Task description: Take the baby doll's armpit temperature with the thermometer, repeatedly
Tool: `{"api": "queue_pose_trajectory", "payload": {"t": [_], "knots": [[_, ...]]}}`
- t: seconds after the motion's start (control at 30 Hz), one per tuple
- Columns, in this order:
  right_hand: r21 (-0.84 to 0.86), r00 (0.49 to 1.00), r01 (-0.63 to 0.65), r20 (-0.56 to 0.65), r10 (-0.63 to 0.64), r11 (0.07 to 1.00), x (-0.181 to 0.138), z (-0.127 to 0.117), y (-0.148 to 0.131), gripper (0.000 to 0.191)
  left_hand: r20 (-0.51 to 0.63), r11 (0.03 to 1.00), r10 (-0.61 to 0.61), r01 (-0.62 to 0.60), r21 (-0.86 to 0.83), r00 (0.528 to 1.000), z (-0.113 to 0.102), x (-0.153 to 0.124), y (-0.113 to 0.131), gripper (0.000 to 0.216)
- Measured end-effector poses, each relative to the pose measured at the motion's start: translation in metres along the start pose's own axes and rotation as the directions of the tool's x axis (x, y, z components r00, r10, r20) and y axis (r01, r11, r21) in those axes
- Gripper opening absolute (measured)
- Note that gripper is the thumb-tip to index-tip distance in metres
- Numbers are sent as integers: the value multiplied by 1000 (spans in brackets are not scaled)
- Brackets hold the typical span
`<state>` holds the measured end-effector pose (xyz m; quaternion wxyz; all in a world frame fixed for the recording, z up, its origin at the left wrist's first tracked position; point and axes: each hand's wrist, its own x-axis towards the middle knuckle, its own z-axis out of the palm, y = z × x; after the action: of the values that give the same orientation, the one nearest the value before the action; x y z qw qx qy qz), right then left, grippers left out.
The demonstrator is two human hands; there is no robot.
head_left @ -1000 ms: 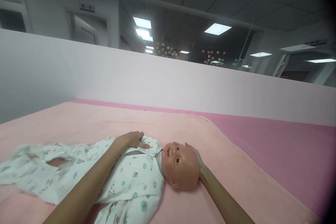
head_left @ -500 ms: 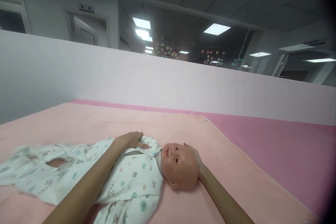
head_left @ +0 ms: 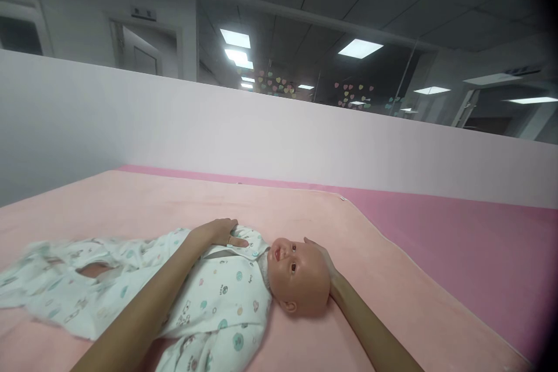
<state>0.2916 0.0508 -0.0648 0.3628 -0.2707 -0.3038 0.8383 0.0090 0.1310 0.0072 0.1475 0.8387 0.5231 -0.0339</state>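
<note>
A baby doll (head_left: 300,279) lies on its back with its head to the right, dressed in a white romper (head_left: 218,296) printed with small teal and brown figures. My left hand (head_left: 220,232) grips its far shoulder, the thumb across the upper chest and the fingertips hidden over the far side. Around the top and back of the doll's head curls my right hand (head_left: 328,261), most of its fingers hidden behind the head. Left of my left forearm, a gap in the romper shows part of the doll's body.
Beneath the doll spreads a pale peach blanket (head_left: 383,308), its edge running diagonally at the right over a pink mat (head_left: 471,244). A white low wall (head_left: 270,133) closes off the back and left. Beyond it are a glass partition with heart stickers and a doorway.
</note>
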Motion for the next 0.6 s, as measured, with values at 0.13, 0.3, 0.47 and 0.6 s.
{"api": "queue_pose_trajectory", "payload": {"t": [0.13,0.3,0.47,0.6], "knots": [[-7,1000,25,-4,-25,1000,-2,4,0,67,-1,1000,5,-5,7,1000,0,0,0,70],[-6,997,72,5,-72,997,-3,6,2,62,1,1000,14,-14,0,1000,1,1,-1,71],[-4,999,31,8,-31,999,-3,6,1,68,4,1000,19,-19,-1,1000,2,2,-3,73],[-9,999,52,-13,-52,999,-5,10,2,70,4,999,36,-36,-4,999,3,4,-5,78]]}}
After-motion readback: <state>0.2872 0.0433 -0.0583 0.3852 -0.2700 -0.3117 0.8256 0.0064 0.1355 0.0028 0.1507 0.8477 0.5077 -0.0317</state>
